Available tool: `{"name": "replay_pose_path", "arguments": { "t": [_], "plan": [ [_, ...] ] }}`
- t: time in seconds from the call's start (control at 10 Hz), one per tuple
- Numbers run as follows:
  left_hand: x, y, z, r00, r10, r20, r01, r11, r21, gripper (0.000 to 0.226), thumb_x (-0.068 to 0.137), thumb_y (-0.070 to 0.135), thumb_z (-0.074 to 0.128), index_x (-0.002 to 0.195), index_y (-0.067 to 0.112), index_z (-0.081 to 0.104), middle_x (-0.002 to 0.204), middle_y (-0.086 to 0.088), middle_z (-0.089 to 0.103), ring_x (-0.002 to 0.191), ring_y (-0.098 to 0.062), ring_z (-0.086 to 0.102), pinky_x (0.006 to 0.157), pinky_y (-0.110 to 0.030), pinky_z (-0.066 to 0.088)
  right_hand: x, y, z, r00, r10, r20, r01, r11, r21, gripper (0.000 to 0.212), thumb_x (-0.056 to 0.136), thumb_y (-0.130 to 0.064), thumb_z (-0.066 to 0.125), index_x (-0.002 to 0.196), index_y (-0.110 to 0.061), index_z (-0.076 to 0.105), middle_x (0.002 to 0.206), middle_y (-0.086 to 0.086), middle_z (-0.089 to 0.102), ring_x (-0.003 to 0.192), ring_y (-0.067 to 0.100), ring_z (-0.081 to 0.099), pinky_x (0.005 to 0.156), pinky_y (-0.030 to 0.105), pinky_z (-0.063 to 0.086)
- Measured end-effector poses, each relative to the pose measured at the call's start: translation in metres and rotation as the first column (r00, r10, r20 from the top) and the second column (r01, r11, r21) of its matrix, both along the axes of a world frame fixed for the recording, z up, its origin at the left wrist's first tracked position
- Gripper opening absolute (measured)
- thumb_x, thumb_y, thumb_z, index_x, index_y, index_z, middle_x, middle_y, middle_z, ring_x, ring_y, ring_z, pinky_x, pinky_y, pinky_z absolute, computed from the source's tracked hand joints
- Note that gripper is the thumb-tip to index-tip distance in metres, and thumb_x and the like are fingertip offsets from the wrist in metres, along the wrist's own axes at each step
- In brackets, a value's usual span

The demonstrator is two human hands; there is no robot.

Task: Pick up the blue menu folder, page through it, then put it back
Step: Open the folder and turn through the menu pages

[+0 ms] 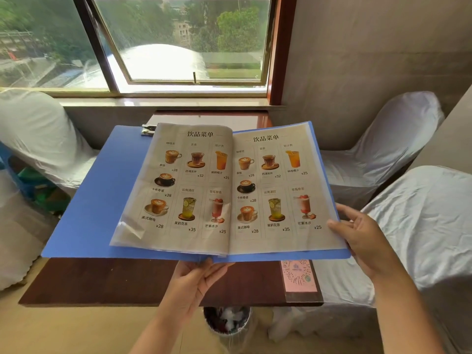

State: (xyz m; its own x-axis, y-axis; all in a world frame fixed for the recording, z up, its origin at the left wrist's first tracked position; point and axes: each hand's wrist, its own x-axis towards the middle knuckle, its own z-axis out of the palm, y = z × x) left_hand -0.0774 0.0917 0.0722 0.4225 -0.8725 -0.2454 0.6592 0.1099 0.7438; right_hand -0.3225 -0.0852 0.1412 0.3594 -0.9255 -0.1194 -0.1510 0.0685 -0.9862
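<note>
The blue menu folder [99,200] is held open above the dark wooden table [107,282], tilted slightly toward me. Two plastic-sleeved drink pages [229,185] with photos and prices face up. A metal clip [148,129] sits at the folder's top left. My left hand [196,279] supports the folder from below at the spine, thumb and fingers pinching its bottom edge. My right hand [362,236] grips the right edge, thumb lying on the lower right corner of the right page.
White-covered chairs stand at the left [38,139] and right [398,139], with another at the near right [424,221]. A pink QR-code sign [298,275] lies on the table's right side. A bin [227,323] sits under the table. A window [178,42] is behind.
</note>
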Motion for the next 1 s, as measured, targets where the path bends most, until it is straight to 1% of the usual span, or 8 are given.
{"name": "replay_pose_path", "arguments": {
  "t": [0.2,0.4,0.5,0.6,0.7,0.8,0.9,1.0],
  "plan": [
    [0.007,0.004,-0.004,0.999,-0.025,0.034,0.026,0.999,-0.037,0.038,0.074,-0.002,0.054,0.108,0.014,0.058,0.093,-0.02,0.075,0.085,-0.037,0.071,0.065,-0.032,0.06,0.001,0.001,-0.01,0.999,0.044,0.026,-0.041,0.995,-0.096,0.041,0.088,-0.003,0.055,0.125,-0.021,0.053,0.093,0.004,0.076,0.088,0.025,0.072,0.069,0.038,0.061],
    [0.011,0.005,0.0,0.888,-0.08,0.453,0.055,0.996,0.069,0.041,0.094,0.0,0.042,0.113,0.035,0.052,0.104,-0.003,0.073,0.092,-0.031,0.07,0.073,-0.03,0.058,0.011,0.005,-0.024,0.994,0.014,0.111,-0.001,0.993,-0.12,0.041,0.088,-0.001,0.054,0.12,-0.027,0.057,0.093,-0.009,0.076,0.086,0.016,0.072,0.061,0.026,0.059],
    [0.023,0.009,0.003,0.816,-0.181,0.549,0.148,0.984,0.103,0.053,0.093,-0.004,0.044,0.116,0.043,0.046,0.113,-0.002,0.069,0.098,-0.027,0.069,0.076,-0.03,0.058,0.018,0.006,-0.032,0.988,-0.006,0.153,0.018,0.997,-0.078,0.042,0.089,0.0,0.052,0.114,-0.032,0.059,0.089,-0.008,0.076,0.084,0.015,0.072,0.059,0.026,0.059],
    [0.042,0.014,0.011,0.648,-0.233,0.725,0.303,0.952,0.036,0.089,0.084,-0.016,0.044,0.108,0.07,0.043,0.133,0.008,0.056,0.107,-0.009,0.063,0.091,-0.047,0.052,0.019,0.006,-0.042,0.982,-0.042,0.182,0.046,0.999,-0.019,0.04,0.089,-0.001,0.053,0.114,-0.032,0.059,0.086,-0.007,0.077,0.084,0.017,0.072,0.06,0.03,0.06],
    [0.048,-0.001,0.028,0.291,-0.189,0.938,0.051,0.982,0.182,0.112,0.068,-0.004,0.065,0.121,0.07,0.001,0.111,0.043,0.056,0.086,-0.018,0.064,0.091,-0.031,0.051,0.022,0.008,-0.049,0.977,-0.054,0.206,0.05,0.998,0.027,0.039,0.089,-0.002,0.054,0.113,-0.032,0.059,0.085,-0.004,0.077,0.081,0.019,0.073,0.06,0.032,0.061],
    [0.05,0.006,0.038,0.421,-0.135,0.897,-0.044,0.985,0.169,0.11,0.065,0.016,0.077,0.136,0.048,-0.001,0.081,-0.018,0.075,0.077,-0.038,0.07,0.068,-0.054,0.058,0.026,0.01,-0.054,0.969,-0.061,0.241,0.048,0.997,0.057,0.038,0.088,-0.002,0.054,0.114,-0.029,0.058,0.085,-0.002,0.077,0.079,0.019,0.073,0.058,0.031,0.06],
    [0.055,0.006,0.035,0.97,-0.24,0.037,0.243,0.956,-0.167,0.051,0.08,0.037,0.067,0.127,0.023,0.053,0.123,-0.013,0.064,0.108,-0.033,0.062,0.092,-0.053,0.049,0.031,0.013,-0.057,0.972,-0.049,0.229,0.039,0.998,0.045,0.037,0.088,-0.002,0.055,0.114,-0.029,0.058,0.086,-0.002,0.077,0.08,0.019,0.073,0.06,0.031,0.061],
    [0.056,-0.003,0.027,0.991,-0.134,0.015,0.134,0.991,0.028,0.037,0.101,0.021,0.025,0.105,0.015,0.062,0.119,-0.017,0.063,0.092,-0.031,0.064,0.077,-0.041,0.056,0.034,0.015,-0.059,0.972,-0.045,0.229,0.036,0.998,0.042,0.037,0.088,-0.001,0.054,0.112,-0.029,0.059,0.085,-0.002,0.077,0.079,0.019,0.073,0.06,0.029,0.06]
  ]
}}
